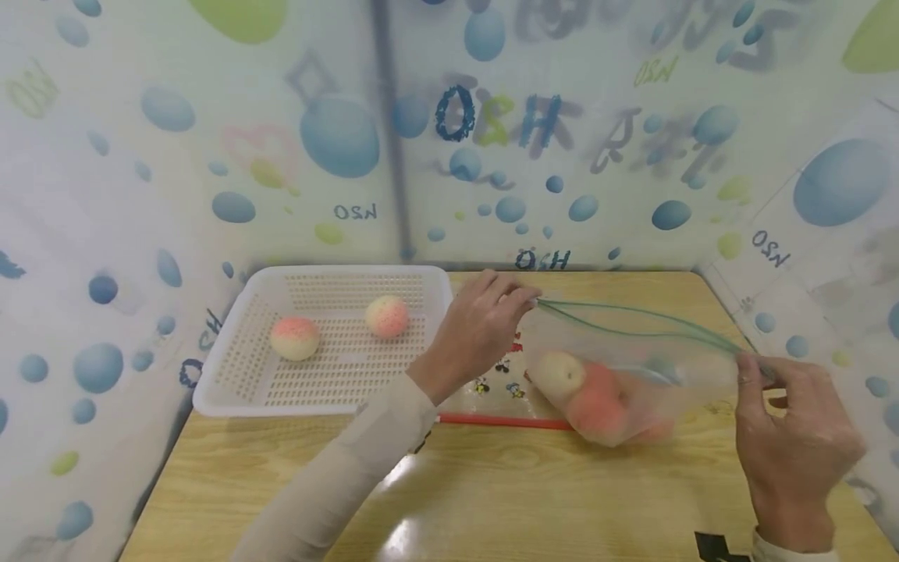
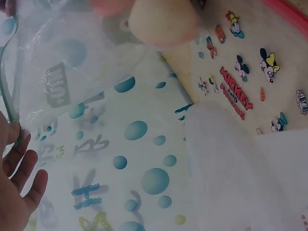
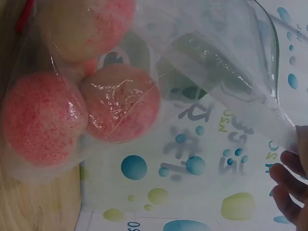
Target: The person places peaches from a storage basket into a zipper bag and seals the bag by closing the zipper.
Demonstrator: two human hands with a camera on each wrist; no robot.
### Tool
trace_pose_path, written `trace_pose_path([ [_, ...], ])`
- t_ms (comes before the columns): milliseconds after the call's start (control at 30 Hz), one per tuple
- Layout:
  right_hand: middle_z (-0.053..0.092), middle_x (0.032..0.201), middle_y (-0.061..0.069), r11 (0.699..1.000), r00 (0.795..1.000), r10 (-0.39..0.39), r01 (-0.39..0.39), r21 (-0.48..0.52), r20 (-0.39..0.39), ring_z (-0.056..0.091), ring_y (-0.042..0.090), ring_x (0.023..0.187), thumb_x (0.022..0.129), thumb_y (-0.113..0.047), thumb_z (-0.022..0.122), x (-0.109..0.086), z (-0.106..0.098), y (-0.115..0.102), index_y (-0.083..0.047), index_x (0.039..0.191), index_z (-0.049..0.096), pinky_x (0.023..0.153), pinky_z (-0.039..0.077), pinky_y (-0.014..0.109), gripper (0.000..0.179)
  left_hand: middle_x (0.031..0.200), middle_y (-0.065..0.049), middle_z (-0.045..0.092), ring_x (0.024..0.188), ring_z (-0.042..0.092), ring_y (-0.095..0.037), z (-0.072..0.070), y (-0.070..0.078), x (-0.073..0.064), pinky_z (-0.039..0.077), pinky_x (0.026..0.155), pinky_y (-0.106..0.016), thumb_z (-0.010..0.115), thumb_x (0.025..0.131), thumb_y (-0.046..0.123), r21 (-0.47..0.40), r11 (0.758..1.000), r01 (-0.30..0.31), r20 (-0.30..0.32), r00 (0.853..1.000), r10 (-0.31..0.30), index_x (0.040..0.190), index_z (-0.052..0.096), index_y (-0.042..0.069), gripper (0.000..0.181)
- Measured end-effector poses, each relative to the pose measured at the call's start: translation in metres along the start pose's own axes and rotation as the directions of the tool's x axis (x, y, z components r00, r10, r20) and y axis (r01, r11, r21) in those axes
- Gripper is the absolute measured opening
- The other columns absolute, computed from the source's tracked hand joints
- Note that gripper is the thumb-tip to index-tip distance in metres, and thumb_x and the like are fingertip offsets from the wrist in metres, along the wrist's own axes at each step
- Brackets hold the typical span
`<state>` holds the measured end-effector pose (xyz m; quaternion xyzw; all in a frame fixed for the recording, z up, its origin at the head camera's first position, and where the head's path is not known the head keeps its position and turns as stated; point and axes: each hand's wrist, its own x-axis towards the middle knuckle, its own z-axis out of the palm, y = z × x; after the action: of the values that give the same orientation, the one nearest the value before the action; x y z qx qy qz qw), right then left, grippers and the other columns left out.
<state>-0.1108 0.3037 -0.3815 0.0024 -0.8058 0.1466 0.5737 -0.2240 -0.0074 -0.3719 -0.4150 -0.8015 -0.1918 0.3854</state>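
A clear plastic bag [image 1: 691, 375] with a green zip edge hangs above the table, its mouth stretched between both hands. My left hand [image 1: 481, 328] pinches the left end of that edge, while my right hand [image 1: 794, 437] pinches the right end. Several pink and cream peaches [image 1: 597, 410] lie bunched at the bottom of the bag, toward its left side. In the right wrist view, peaches [image 3: 45, 120] press against the plastic. Beneath the bag, partly covered, lies a clear pouch [image 2: 276, 91] printed with cartoon figures and edged in red.
A white perforated basket [image 1: 323, 407] stands at the back left, close by my left forearm. Inside are two more peaches, one at left [image 1: 295, 339] and one at right [image 1: 387, 317]. Patterned walls enclose the wooden table [image 1: 492, 492] at the back and sides.
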Motion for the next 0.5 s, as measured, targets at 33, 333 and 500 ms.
trace_pose_path([
  [33, 0.069, 0.089, 0.028, 1.000, 1.000, -0.006, 0.006, 0.010, 0.022, 0.062, 0.048, 0.069, 0.101, -0.023, 0.065, -0.002, 0.001, 0.000, 0.010, 0.098, 0.072, 0.084, 0.027, 0.002, 0.033, 0.104, -0.005, 0.070, 0.098, 0.062, -0.023, 0.001, 0.001, -0.002, 0.052, 0.087, -0.031, 0.065, 0.099, 0.007, -0.006, 1.000, -0.009, 0.016, 1.000, 0.009, 0.114, 0.073, 0.005, 0.017],
  [333, 0.071, 0.086, 0.022, 0.953, 0.980, -0.201, 0.195, 0.230, 0.000, 0.059, 0.048, 0.066, 0.097, -0.024, 0.056, -0.017, 0.011, -0.047, 0.008, 0.090, 0.072, 0.059, 0.039, 0.055, 0.037, 0.102, -0.001, 0.070, 0.095, 0.061, -0.019, 0.012, 0.018, -0.026, 0.053, 0.082, -0.027, 0.069, 0.097, 0.011, -0.044, 0.998, -0.035, 0.103, 0.994, 0.040, 0.109, 0.075, 0.009, 0.014],
  [500, 0.072, 0.086, 0.018, 0.916, 0.947, -0.319, 0.295, 0.273, 0.048, 0.062, 0.043, 0.066, 0.097, -0.023, 0.057, -0.020, 0.015, -0.075, 0.006, 0.090, 0.074, 0.058, 0.043, 0.052, 0.035, 0.103, -0.001, 0.070, 0.095, 0.061, -0.018, 0.014, 0.024, -0.032, 0.051, 0.083, -0.024, 0.069, 0.097, 0.011, -0.078, 0.997, -0.025, 0.118, 0.992, 0.034, 0.108, 0.074, 0.009, 0.012],
])
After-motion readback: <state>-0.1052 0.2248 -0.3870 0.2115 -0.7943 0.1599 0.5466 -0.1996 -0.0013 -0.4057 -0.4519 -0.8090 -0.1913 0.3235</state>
